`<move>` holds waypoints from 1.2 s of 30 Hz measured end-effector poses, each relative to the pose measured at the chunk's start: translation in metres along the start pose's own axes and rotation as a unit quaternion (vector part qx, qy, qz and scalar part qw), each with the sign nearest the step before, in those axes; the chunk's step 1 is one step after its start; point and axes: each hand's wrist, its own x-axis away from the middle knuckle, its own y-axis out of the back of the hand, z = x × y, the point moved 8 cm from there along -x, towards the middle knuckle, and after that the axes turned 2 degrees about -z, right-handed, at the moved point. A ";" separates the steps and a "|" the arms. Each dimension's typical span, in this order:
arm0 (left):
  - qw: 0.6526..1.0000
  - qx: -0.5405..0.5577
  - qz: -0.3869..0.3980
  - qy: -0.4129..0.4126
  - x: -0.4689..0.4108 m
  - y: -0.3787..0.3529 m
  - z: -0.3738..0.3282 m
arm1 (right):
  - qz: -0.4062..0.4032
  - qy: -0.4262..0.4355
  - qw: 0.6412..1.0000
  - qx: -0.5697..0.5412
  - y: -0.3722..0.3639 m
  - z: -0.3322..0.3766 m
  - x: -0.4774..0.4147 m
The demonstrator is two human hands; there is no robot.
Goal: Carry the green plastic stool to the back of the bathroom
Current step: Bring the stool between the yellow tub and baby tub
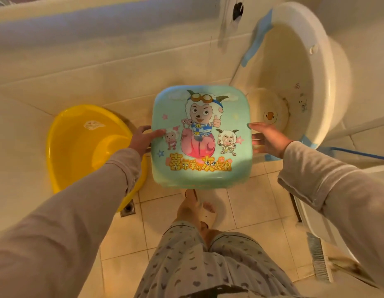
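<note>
The green plastic stool (229, 108), its square seat printed with cartoon sheep, is in the middle of the view above the tiled floor, close to the back wall. My left hand (142, 138) grips its left edge, thumb on top of the seat. My right hand (267, 138) is at its right edge with the fingers spread along the side; whether it clasps the stool or only touches it is hard to tell. The stool's legs are hidden under the seat.
A yellow basin (79, 151) leans against the wall at the left. A large white tub (303, 67) stands on edge at the right. A floor drain (128, 208) lies below the basin. My legs and a slippered foot (199, 207) are under the stool.
</note>
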 end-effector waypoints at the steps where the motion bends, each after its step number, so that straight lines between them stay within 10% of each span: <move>1: 1.000 -0.003 0.004 0.003 -0.004 -0.001 -0.001 | -0.005 -0.004 1.000 0.000 0.001 -0.002 -0.003; 36: 0.985 0.125 -0.112 0.034 -0.115 -0.055 -0.072 | 0.055 -0.027 0.998 0.003 0.016 0.134 -0.182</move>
